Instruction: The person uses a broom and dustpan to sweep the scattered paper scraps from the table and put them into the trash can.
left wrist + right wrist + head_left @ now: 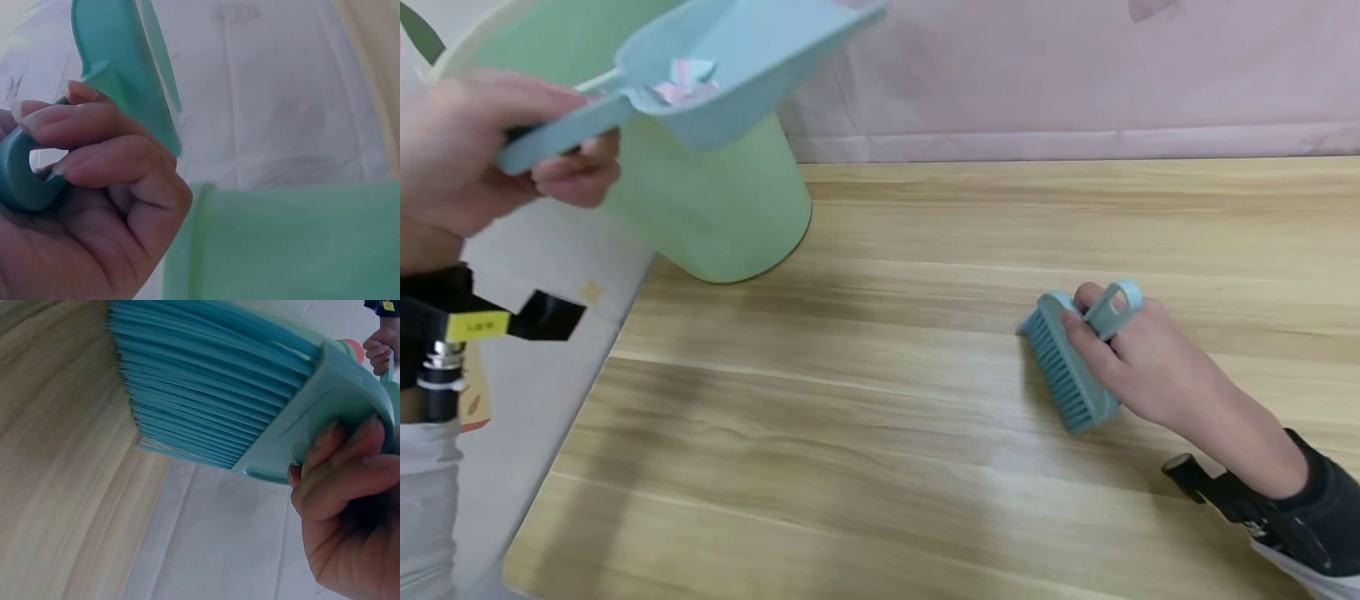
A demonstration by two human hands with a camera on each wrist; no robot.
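**Dustpan Raised Over the Green Bin, Brush Held on the Table**

The left hand is up at ten o'clock in the head view, fingers curled round the handle of a pale blue dustpan. The left wrist view shows that grasp closely: fingertips wrap over the handle and its loop end, so the hand is clenched on the dustpan. The pan runs from the hand toward twelve o'clock, its scoop lifted above the mouth of a light green bin. Small pink and pale scraps lie inside the scoop near the handle end. The scoop covers much of the bin's opening, so what is inside the bin cannot be seen.

The right hand lies low at four o'clock, resting on the wooden table. It grasps a small blue brush; the fingers close round the brush's back and handle, and the handle's loop sticks up between the fingers. The bristles point toward eight o'clock, down at the table surface. In the right wrist view the fingers press around the brush's plastic back, with the bristle rows fanned out above the wood grain.

Brush and dustpan are well apart. A pink cloth backdrop hangs behind the table at twelve o'clock. Dark wrist straps show on both forearms.
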